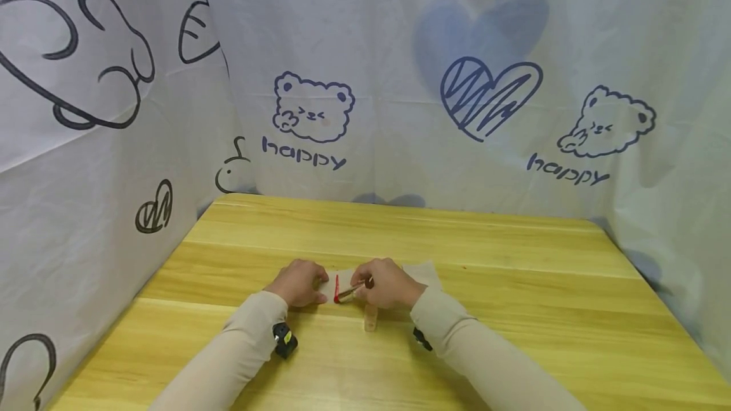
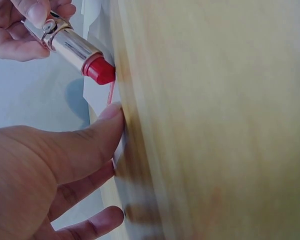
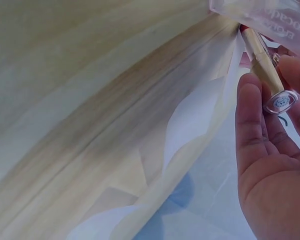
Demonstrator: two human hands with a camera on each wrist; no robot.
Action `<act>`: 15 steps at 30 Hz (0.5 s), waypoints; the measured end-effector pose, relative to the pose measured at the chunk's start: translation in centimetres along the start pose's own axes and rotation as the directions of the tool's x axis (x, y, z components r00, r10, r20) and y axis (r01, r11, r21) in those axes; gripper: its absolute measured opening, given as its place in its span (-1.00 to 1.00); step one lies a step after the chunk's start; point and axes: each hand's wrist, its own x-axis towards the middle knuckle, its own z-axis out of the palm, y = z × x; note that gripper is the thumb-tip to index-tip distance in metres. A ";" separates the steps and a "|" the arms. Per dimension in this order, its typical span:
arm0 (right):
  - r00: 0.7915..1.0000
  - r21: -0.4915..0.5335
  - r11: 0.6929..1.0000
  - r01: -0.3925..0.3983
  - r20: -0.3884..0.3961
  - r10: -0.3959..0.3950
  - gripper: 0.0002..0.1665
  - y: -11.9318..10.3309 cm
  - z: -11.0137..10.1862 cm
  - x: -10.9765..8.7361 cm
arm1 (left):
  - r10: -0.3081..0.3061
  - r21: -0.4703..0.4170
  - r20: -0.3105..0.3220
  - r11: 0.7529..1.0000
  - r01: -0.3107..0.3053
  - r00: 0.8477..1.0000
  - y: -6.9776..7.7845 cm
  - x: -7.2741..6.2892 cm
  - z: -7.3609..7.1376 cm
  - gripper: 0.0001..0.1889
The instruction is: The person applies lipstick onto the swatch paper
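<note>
Head camera is looking down on a person's two hands, which are working close together over a wooden table [image 1: 531, 347]. From where I'm standing, the right hand [image 1: 386, 283] is pinching a lipstick [image 2: 77, 49] between thumb and fingers, holding its gold tube at a slant with the red end pointing down toward the left hand [image 1: 299, 282]. That red end is sitting at the near end of a red stroke [image 1: 337, 285], which is running along a pale slip of paper [image 1: 345, 276] between the two hands. The left hand is keeping its fingers loosely spread, and in the left wrist view its thumb is pressing at the slip, just beside the stroke. Close by the right hand, on the side nearer the person, a clear pinkish piece [image 1: 370, 318] is resting on the table; the right wrist view is showing lettering on it. Beyond the right hand, another pale sheet [image 1: 424, 271] is lying on the tabletop. Light sleeves [image 1: 251, 325] are covering both arms, and a black wrist camera [image 1: 285, 340] is hanging under the left cuff. Behind everything, a white curtain [image 1: 388, 37] is hanging with hearts, bears and the word "happy" drawn across it.
</note>
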 end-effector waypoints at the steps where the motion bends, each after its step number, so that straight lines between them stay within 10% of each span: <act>1: 1.000 0.000 1.000 0.003 0.003 -0.003 -0.94 0.0 0.0 0.0 | -0.001 -0.001 0.000 1.000 0.001 1.000 0.0 0.0 0.0 -0.65; 15: 1.000 -0.002 1.000 0.014 0.018 -0.014 -0.91 -0.2 -0.5 -0.3 | -0.008 -0.014 0.000 1.000 0.008 1.000 0.0 0.2 0.2 -0.64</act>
